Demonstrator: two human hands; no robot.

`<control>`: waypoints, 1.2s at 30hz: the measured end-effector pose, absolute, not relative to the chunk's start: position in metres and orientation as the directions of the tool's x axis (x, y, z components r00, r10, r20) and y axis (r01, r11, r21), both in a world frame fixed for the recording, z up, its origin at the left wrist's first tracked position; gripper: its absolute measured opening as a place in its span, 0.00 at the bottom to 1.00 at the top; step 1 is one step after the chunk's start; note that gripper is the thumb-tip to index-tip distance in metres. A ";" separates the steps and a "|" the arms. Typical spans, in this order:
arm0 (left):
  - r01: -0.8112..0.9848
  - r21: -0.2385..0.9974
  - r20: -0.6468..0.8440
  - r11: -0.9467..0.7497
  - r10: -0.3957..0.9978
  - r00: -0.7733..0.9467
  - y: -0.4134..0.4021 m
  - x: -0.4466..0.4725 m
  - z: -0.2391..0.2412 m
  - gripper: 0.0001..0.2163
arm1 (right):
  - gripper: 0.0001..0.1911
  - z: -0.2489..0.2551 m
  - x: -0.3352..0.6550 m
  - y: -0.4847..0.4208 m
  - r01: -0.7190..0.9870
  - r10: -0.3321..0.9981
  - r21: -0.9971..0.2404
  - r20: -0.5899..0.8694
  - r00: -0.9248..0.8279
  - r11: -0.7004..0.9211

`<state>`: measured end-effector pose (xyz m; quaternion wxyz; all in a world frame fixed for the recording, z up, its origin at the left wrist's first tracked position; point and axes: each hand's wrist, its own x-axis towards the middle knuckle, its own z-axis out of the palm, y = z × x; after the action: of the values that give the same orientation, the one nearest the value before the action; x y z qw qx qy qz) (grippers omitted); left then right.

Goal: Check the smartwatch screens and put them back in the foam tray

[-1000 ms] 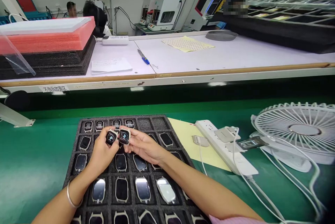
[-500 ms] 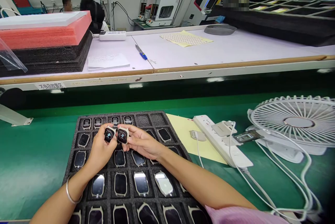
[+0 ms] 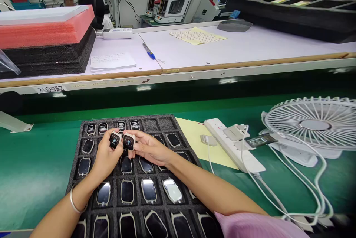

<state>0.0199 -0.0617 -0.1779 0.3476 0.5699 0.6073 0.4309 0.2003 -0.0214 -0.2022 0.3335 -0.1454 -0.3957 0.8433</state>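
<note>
My left hand [image 3: 109, 153] grips a smartwatch body [image 3: 114, 139] without a strap, its dark screen lit with a small blue-white pattern. Close beside it, my right hand [image 3: 148, 148] pinches a second smartwatch body [image 3: 128, 142] showing a similar lit screen. Both are held above a black foam tray [image 3: 118, 208], screens facing me. Strapless watches lie in most of the tray's compartments. Along the far row, several watches [image 3: 121, 126] display white text; a nearer watch [image 3: 127, 191] has a dark screen. My hands and forearms cover part of the tray.
Right of the tray are yellow paper [image 3: 191, 137], a white power strip [image 3: 233, 145], loose white cables and a white fan [image 3: 314, 124]. The raised shelf [image 3: 191, 58] behind bears stacked foam [image 3: 47, 45], a blue pen [image 3: 149, 51] and a sticker sheet [image 3: 197, 36]. People sit beyond it.
The camera view has shifted slightly, so the scene sits a little higher and further left. Both hands keep hold of the same two watches, side by side.
</note>
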 end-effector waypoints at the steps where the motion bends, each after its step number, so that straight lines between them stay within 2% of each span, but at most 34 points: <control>1: 0.391 0.920 0.067 -0.018 0.991 -0.112 -0.062 0.020 -0.178 0.16 | 0.31 -0.202 0.200 -0.022 -0.448 0.677 -0.765 0.020 -0.735 -0.464; 36: 0.362 0.932 0.065 -0.027 0.993 -0.094 -0.064 0.020 -0.178 0.17 | 0.31 -0.200 0.201 -0.023 -0.442 0.677 -0.766 0.013 -0.736 -0.466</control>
<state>0.0197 -0.0635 -0.1782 0.3613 0.5679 0.5967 0.4369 0.2007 -0.0226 -0.1998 0.3319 -0.1482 -0.3959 0.8433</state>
